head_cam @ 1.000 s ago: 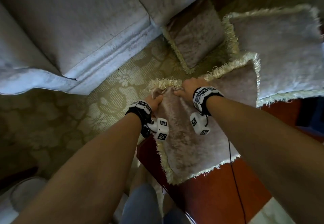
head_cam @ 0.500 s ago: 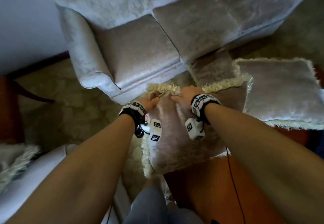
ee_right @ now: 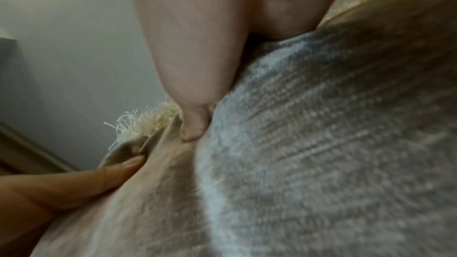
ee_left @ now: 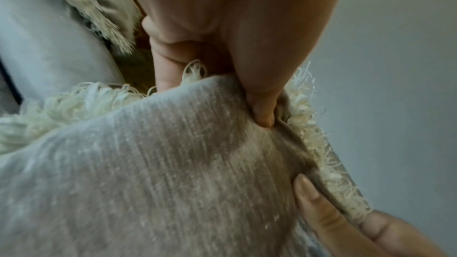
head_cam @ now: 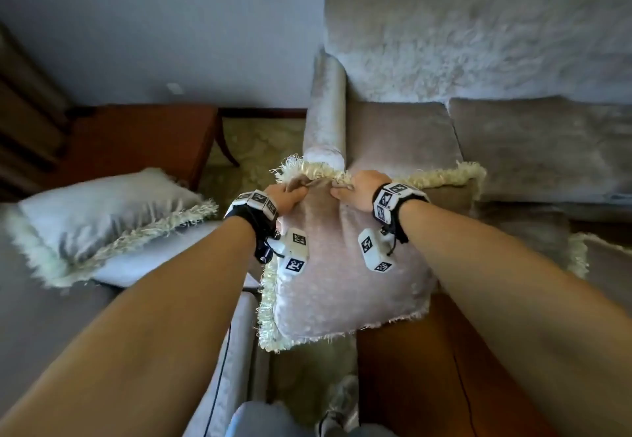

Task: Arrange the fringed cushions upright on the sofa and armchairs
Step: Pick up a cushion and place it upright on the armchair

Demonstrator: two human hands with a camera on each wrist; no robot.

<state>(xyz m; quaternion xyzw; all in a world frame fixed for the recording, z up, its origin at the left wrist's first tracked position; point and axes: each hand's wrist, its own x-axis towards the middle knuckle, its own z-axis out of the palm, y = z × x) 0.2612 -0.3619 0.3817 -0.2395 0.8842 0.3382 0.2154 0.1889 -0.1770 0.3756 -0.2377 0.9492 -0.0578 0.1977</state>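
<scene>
Head view: left hand and right hand both clenched on the top fringed edge of a cushion, held in the air before the sofa near its arm; second cushion lying flat on an armchair at left. Left wrist view: thumb and fingers pinching the cushion's corner. Right wrist view, blurred: thumb pressed into the cushion's fabric, fingers hidden behind.
</scene>
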